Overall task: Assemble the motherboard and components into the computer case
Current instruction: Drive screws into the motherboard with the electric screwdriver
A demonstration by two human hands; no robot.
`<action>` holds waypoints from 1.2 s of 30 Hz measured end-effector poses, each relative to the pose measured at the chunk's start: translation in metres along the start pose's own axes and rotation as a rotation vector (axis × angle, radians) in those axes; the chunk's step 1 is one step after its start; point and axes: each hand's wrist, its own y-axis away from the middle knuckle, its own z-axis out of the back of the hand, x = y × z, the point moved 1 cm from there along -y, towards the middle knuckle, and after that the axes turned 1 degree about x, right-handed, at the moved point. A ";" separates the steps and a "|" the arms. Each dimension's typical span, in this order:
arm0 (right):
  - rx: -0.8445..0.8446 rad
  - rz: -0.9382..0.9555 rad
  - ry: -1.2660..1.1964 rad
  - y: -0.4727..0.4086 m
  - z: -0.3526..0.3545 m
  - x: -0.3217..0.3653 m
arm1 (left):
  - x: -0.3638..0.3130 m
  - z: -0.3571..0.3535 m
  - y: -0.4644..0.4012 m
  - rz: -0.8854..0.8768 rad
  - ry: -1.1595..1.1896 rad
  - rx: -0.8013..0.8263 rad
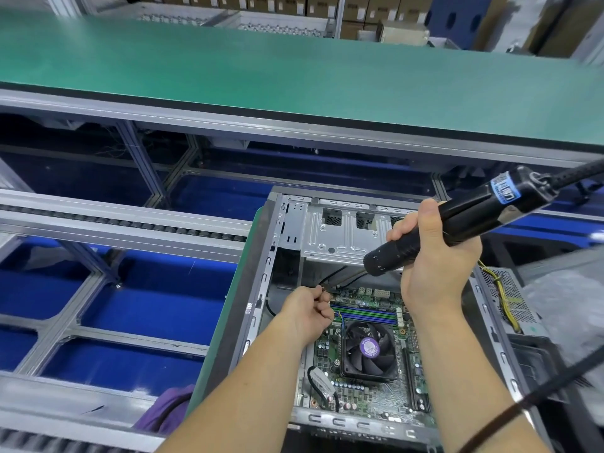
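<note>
An open grey computer case (261, 276) lies on its side in front of me. Inside it sits a green motherboard (376, 397) with a black CPU fan (367, 349) and blue and green memory slots (366, 315). My right hand (434, 256) grips a black electric screwdriver (457, 220), tilted down-left over the drive bay (340, 230); its bit is hidden behind the hand. My left hand (309, 310) is at the board's upper left corner, its fingers pinching something small that looks like a screw (324, 290).
A green conveyor belt (294, 70) runs across behind the case. Aluminium frame rails and rollers (124, 223) over blue flooring fill the left. A power supply with yellow wires (510, 295) sits at the right. The screwdriver's black cable (536, 393) crosses my right forearm. Purple cloth (166, 410) lies low left.
</note>
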 end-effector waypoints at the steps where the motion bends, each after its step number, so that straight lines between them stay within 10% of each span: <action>1: 0.000 0.010 0.003 0.000 0.000 0.001 | 0.000 -0.001 0.001 0.002 0.003 0.003; 36: -0.004 0.080 -0.029 -0.004 0.006 0.001 | -0.002 -0.004 0.008 0.014 0.073 0.014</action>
